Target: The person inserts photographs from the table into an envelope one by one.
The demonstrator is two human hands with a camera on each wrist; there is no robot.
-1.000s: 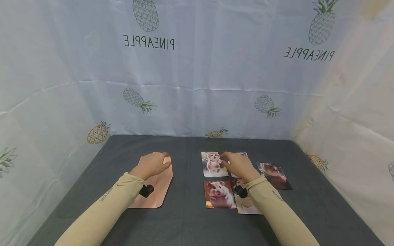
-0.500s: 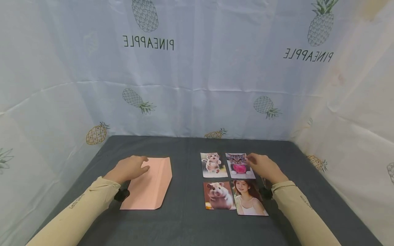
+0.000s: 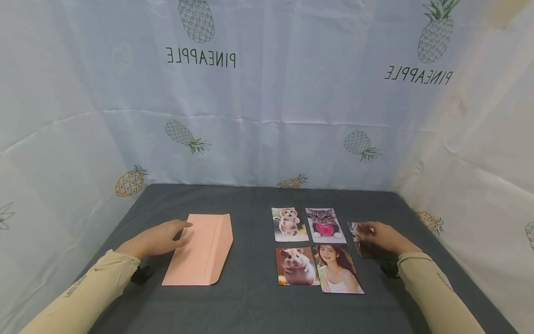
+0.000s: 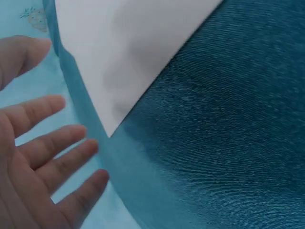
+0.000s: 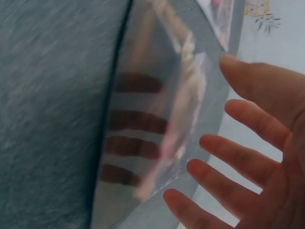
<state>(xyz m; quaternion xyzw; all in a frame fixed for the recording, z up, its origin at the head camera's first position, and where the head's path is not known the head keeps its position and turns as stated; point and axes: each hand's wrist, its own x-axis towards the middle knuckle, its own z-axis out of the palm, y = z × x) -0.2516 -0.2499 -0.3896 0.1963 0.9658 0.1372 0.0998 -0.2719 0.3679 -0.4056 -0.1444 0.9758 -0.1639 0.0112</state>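
A pink envelope [image 3: 200, 260] lies on the left of the dark table, its flap side facing right. My left hand [image 3: 156, 239] hovers at its left edge; the left wrist view shows the fingers [image 4: 52, 145] loosely spread, holding nothing, beside the envelope's corner [image 4: 128, 62]. On the right, my right hand [image 3: 385, 236] is over a dark photo [image 3: 367, 251], partly covering it. In the right wrist view, fingers [image 5: 231, 145] spread apart from that glossy photo [image 5: 138, 100], which reflects them.
Left of the dark photo lie several others: a kitten photo [image 3: 289, 226], a cat photo with a pink ball [image 3: 325, 226], a hamster photo [image 3: 297, 268] and a portrait photo of a person [image 3: 337, 272]. Pineapple-print cloth [image 3: 267, 153] encloses the dark table [image 3: 250, 297].
Both hands have moved outward: the left from over the envelope to its left edge, the right from the cat photo to the dark photo. The photos and envelope look unmoved.
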